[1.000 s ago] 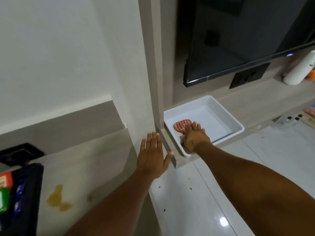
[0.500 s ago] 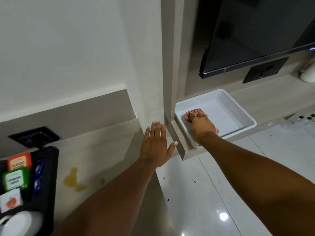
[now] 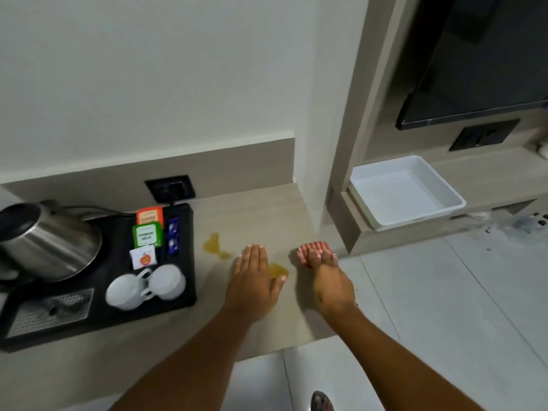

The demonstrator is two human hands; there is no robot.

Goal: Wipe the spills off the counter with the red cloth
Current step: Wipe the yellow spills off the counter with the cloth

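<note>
My right hand (image 3: 330, 281) grips the red and white striped cloth (image 3: 312, 251) at the right edge of the beige counter (image 3: 261, 215). The cloth sticks out past my fingertips. Two yellow-brown spills lie on the counter: a larger spill (image 3: 214, 246) near the black tray, and a smaller spill (image 3: 278, 269) between my hands. My left hand (image 3: 252, 281) is flat and open, palm down, over the counter, its thumb at the edge of the smaller spill.
A black tray (image 3: 184, 256) at the left carries a steel kettle (image 3: 47, 241), two white cups (image 3: 145, 287) and tea sachets (image 3: 148, 229). A wall socket (image 3: 169, 188) sits behind it. A white bin (image 3: 404, 192) rests on the lower shelf at the right, under a dark screen (image 3: 480, 60).
My right hand has lifted the cloth out of the white bin and carried it left to the counter's right edge. The view swung left, showing the tray and both spills. The bin now holds nothing.
</note>
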